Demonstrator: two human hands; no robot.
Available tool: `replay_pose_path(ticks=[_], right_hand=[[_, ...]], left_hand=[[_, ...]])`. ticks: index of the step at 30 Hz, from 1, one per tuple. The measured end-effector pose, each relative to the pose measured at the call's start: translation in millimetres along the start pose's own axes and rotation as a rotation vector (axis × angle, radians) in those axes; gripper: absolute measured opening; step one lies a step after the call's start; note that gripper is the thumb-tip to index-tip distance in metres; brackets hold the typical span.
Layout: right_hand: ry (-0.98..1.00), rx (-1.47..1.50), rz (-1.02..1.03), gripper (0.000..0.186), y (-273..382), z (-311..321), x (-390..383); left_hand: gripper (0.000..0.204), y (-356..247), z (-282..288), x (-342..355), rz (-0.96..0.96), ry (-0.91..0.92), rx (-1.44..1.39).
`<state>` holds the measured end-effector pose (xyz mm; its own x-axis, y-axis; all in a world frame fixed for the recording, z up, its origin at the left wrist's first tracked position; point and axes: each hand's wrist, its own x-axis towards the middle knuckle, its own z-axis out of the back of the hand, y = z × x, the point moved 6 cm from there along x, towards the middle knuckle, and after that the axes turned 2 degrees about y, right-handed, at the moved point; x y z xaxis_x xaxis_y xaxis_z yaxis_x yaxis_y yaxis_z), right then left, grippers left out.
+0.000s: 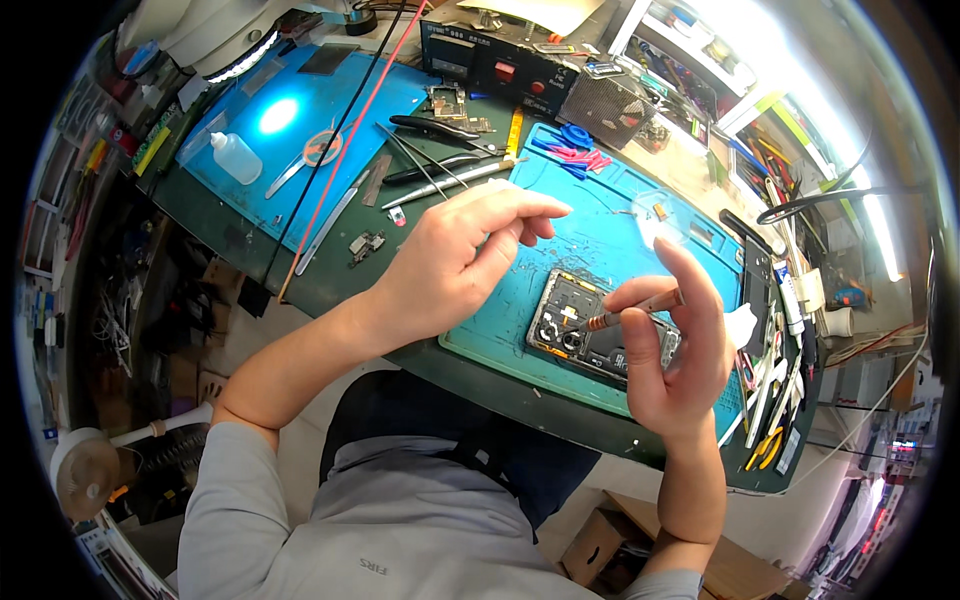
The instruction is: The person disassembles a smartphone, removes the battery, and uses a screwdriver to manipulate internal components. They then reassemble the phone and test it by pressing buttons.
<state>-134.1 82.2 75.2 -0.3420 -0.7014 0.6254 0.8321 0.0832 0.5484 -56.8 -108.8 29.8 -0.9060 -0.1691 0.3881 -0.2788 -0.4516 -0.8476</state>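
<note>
My right hand grips a slim copper-coloured screwdriver between thumb and fingers. The driver slants down to the left, and its end meets the upper-left part of an opened phone or a similar flat device. Bare inner parts and round camera openings show in the dark frame, while my right fingers cover some of its right side. My left hand hovers over the mat's left edge, up and left of the phone. Its fingers are loosely bent, the index stretched out, and nothing shows in them. Under the phone lies a blue work mat.
Beyond my left hand lie tweezers and black-handled pliers. A black power unit stands at the back. A clear round dish sits behind the phone. Tools crowd the right edge; a white bottle stands left.
</note>
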Motion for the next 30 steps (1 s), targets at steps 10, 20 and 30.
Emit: replay_pose_path(ticks=[10, 20, 30], right_hand=[[-0.175, -0.114, -0.105, 0.046, -13.8, 18.5, -5.8], [-0.11, -0.019, -0.083, 0.048, -21.7, -1.3, 1.1], [-0.079, -0.059, -0.078, 0.047, -22.6, -10.5, 4.4]], left_hand=[[0.081, 3.6, -14.8, -8.1, 0.012, 0.212, 0.187], [0.108, -5.5, -26.9, -10.2, -0.081, 0.316, 0.238], [0.097, -5.1, -23.1, -13.1, -0.094, 0.296, 0.215]])
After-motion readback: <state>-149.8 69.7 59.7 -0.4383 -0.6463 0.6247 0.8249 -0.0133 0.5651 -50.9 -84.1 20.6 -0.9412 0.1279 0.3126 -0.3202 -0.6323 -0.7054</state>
